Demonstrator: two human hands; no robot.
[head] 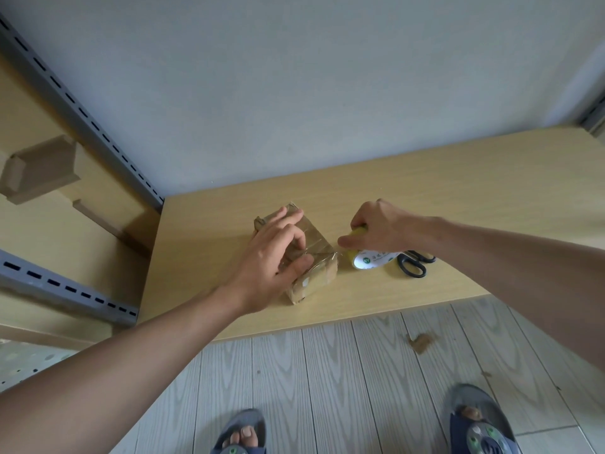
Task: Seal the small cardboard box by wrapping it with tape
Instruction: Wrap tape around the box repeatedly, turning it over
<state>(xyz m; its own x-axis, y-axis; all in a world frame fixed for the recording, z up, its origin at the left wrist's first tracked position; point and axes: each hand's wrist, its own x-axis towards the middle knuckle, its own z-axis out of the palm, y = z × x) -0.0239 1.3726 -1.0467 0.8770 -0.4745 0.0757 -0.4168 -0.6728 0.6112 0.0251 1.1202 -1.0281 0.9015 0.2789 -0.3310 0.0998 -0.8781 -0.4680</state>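
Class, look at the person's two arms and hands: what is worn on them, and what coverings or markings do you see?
Both forearms are bare as far up as the frame shows, with no sleeves in view. The left hand and right hand wear no gloves, and no watch, bracelet or ring is visible.

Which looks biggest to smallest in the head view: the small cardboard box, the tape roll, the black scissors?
1. The small cardboard box: clearly largest, even partly under the left hand.
2-3. The tape roll and the black scissors: not ranked, since the right hand and its arm cover part of each.
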